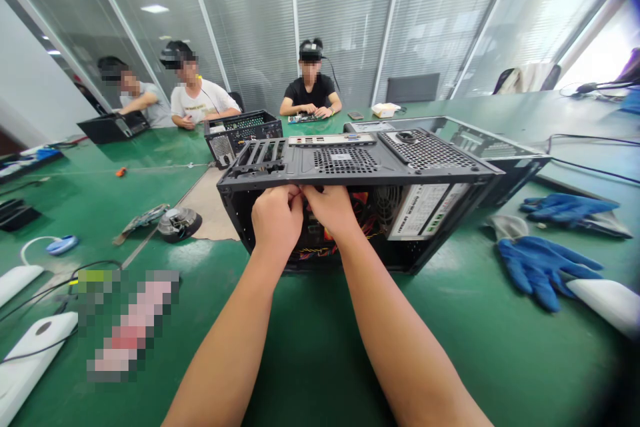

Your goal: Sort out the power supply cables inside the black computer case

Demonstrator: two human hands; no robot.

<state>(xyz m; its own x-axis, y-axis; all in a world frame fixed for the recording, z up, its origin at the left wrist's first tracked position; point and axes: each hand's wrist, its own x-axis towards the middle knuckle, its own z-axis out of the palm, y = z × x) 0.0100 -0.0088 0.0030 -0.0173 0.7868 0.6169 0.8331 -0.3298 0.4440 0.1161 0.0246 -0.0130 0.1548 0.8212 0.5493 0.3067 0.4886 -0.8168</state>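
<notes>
A black computer case [295, 173] lies in front of me with its open side facing me and its vented rear panel turned up. Both my hands reach into the opening, just under its upper edge. My left hand [277, 217] is closed, its fingertips pinched close to those of the other hand. Beside it, my right hand [330, 210] is closed too, with its fingers bent up behind the edge. Whatever the fingers grip is hidden. To the right inside the case sits a power supply [425, 212] with a white label. Colored cables [320, 252] hang below the hands.
Blue work gloves [537, 263] lie to the right, near a side panel [515, 147] behind the case. A CPU cooler [179, 223] and cardboard [213, 203] are on the left. White power strips [37, 363] lie front left. Across the green table [165, 173], several people work.
</notes>
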